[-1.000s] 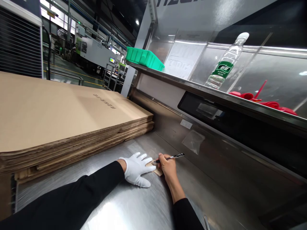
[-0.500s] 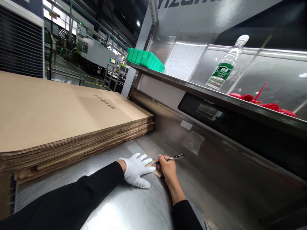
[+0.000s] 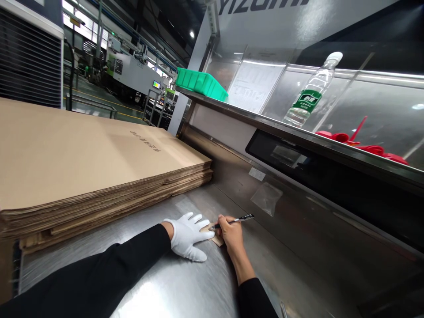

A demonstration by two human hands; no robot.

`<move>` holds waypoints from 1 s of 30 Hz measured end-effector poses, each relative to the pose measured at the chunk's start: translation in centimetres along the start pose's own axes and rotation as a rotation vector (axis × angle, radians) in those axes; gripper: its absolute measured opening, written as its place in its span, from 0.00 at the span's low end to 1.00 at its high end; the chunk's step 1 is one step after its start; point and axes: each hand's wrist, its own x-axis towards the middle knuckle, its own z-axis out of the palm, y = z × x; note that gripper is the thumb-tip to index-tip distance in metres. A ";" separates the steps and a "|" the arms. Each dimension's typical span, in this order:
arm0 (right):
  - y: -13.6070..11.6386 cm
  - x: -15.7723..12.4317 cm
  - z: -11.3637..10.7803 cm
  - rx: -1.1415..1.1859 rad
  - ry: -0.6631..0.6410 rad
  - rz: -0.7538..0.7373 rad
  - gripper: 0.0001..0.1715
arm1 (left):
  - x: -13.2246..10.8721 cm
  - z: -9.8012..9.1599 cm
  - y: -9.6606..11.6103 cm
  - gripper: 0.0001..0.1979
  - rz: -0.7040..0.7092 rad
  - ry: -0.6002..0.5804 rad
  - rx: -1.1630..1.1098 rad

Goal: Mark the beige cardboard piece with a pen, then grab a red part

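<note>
My left hand (image 3: pixel 189 236), in a white glove, lies flat with its fingers spread on the metal table (image 3: pixel 172 282). Its fingertips rest over the edge of a small tan piece of card or paper (image 3: pixel 217 240). Bare, my right hand (image 3: pixel 232 232) pinches a dark pen (image 3: pixel 241 219) between thumb and fingers. The pen's tip points down-left onto the tan piece, close to the gloved fingertips. Both hands partly cover that piece, so what is marked on it cannot be made out.
Flat cardboard sheets (image 3: pixel 99 150) are stacked at the left. Along the right runs a metal panel with a shelf (image 3: pixel 238 108) above it, bearing a green bin (image 3: pixel 202 84), a water bottle (image 3: pixel 308 99) and red plastic parts (image 3: pixel 371 149). A clear plastic pouch (image 3: pixel 267 198) is on the panel.
Almost nothing differs. Both hands hold their places, and the pen and fingers have shifted only very slightly.
</note>
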 end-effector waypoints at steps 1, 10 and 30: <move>0.1 0.0 0.0 -0.003 -0.003 -0.001 0.23 | 0.0 0.0 0.0 0.44 0.002 0.000 -0.001; 0.3 0.0 -0.2 -0.005 -0.004 -0.007 0.25 | 0.0 0.0 0.0 0.43 0.003 0.012 -0.016; 0.1 0.2 -1.0 -0.043 -0.014 -0.292 0.21 | 0.2 0.2 -0.8 0.38 0.003 0.077 -0.022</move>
